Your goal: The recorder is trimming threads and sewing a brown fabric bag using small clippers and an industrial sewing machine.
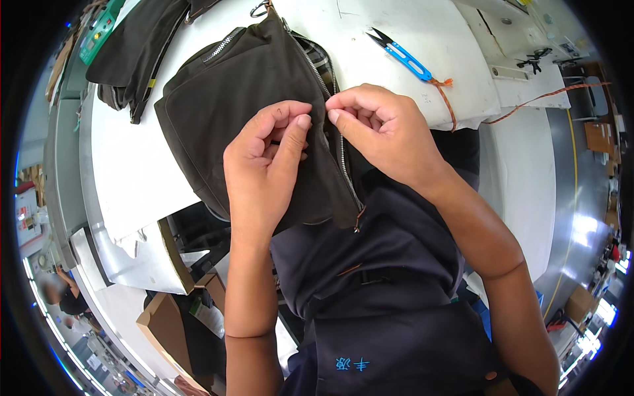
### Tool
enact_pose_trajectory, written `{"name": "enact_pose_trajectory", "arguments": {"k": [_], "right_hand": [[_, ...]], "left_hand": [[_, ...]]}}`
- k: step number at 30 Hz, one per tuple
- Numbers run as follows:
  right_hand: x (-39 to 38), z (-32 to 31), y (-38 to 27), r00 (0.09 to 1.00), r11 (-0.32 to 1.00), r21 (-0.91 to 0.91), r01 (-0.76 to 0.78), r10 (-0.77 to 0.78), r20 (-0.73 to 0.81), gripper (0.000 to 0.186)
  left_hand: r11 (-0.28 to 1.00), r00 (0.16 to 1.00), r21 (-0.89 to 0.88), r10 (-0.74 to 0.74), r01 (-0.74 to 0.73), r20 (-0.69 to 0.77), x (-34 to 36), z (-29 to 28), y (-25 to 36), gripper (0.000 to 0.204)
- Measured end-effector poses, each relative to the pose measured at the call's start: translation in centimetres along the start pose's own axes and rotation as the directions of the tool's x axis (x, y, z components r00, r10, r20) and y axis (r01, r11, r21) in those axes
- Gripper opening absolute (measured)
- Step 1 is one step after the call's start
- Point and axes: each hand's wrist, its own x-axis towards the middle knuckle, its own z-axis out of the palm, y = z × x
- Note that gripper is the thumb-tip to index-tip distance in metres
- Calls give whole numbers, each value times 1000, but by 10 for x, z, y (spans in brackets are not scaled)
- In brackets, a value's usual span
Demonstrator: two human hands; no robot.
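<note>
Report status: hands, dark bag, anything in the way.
Left hand, right hand: curled, over dark bag, grip unclear. Zipper open, plaid lining showing. Blue thread snips: aside, clear of both hands.

The dark bag [205, 112] is matt woven-looking cloth, its zip [343, 162] shiny metal; the snips [398, 51] pair smooth blue handles (seemingly plastic, faintly glossy) with metal blades; the tabletop [125, 178] looks smooth, the box [162, 330] matt cardboard
</note>
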Motion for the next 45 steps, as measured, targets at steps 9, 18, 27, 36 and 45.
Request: {"name": "enact_pose_trajectory", "arguments": {"k": [9,18,27,36,45], "right_hand": [[4,-3,-5,994,991,109,-80,72,76,20],[0,-4,-5,994,987,126,-96,89,64,21],[-11,-1,-11,996,996,41,-84,82,40,23],[-20,10,-13,998,1000,6,27,-26,-57,19],[-19,11,-4,981,978,-134,163,-175,-85,17]], "left_hand": [[984,998,168,-69,66,11,9,5,15,17],[979,985,141,-159,148,66,18,3,19,16],[982,995,170,-93,87,28,9,7,20,17],[899,999,436,44,-39,-1,3,13,30,12],[693,971,681,158,-237,178,19,10,43,7]]}}
